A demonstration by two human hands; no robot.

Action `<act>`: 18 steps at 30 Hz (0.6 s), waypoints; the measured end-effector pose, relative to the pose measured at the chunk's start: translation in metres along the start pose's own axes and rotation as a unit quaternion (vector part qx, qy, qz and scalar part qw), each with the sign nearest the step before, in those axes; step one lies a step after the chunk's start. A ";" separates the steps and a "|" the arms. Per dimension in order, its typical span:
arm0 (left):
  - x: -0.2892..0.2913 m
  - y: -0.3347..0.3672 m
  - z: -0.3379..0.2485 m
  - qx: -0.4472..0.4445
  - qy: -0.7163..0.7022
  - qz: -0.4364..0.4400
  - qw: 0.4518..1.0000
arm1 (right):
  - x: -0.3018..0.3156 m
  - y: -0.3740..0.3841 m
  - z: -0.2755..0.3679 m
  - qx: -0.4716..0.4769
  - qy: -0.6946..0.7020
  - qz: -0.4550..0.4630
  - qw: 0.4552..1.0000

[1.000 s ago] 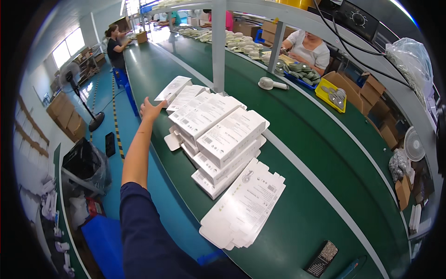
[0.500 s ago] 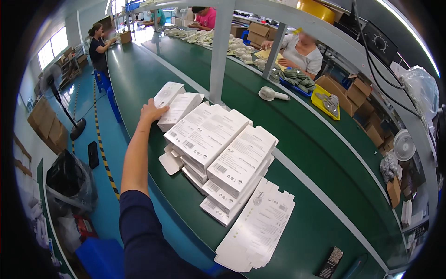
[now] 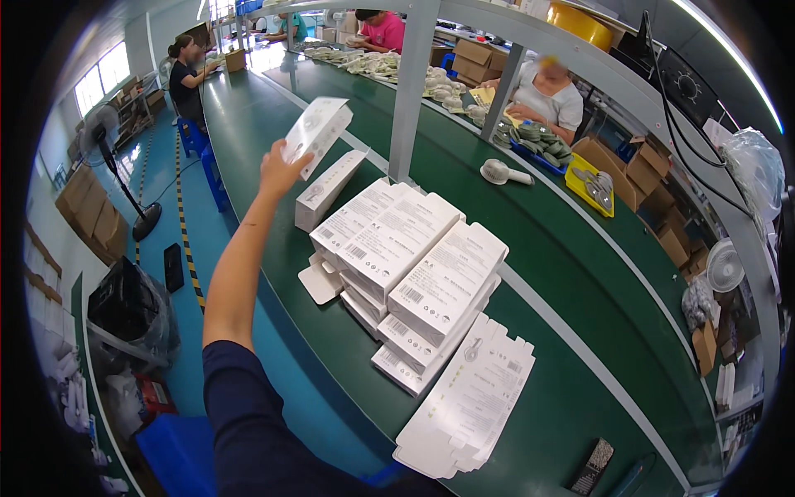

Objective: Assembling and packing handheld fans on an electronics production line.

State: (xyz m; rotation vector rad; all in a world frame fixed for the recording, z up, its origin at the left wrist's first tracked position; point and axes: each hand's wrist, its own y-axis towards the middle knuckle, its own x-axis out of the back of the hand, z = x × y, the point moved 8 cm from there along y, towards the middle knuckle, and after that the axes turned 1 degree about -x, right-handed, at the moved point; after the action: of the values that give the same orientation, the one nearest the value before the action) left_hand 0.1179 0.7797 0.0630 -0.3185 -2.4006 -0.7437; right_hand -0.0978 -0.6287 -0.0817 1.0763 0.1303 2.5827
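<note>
My left hand is closed around the near end of a white carton, which it holds tilted above the far end of the green table. Just below it, a second white carton stands on its narrow side, leaning a little. Next to that lies a stack of white cartons, several layers high, with printed faces up. An open flap sticks out at the stack's left side. Flattened, unfolded cartons lie on the near right of the stack. My right hand is out of view.
A metal post rises behind the stack. Across the table are a white handheld fan, a blue tray and a yellow tray of grey parts. A dark box lies near right. Other people sit along the far table.
My left hand has lifted one carton off the table and tilted it up. The carton beside it now stands on its narrow side. The view has shifted slightly.
</note>
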 end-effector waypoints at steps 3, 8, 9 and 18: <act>0.018 -0.028 -0.085 -0.076 0.080 -0.036 0.993 | 0.011 0.005 -0.004 -0.007 0.011 0.004 1.000; -0.021 -0.033 -0.073 0.013 -0.101 0.119 0.988 | -0.004 0.005 -0.008 -0.012 0.028 0.032 0.999; -0.020 -0.033 -0.070 0.013 -0.101 0.118 0.988 | -0.008 0.006 -0.006 -0.013 0.032 0.038 0.999; 0.018 -0.075 -0.119 -0.052 -0.105 0.098 0.988 | -0.013 0.000 -0.014 -0.032 0.061 0.077 0.995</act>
State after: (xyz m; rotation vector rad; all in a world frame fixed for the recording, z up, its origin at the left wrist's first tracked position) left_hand 0.1309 0.6506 0.1205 -0.6963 -2.4822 -0.7793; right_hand -0.0993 -0.6327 -0.1002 0.9387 -0.0066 2.7703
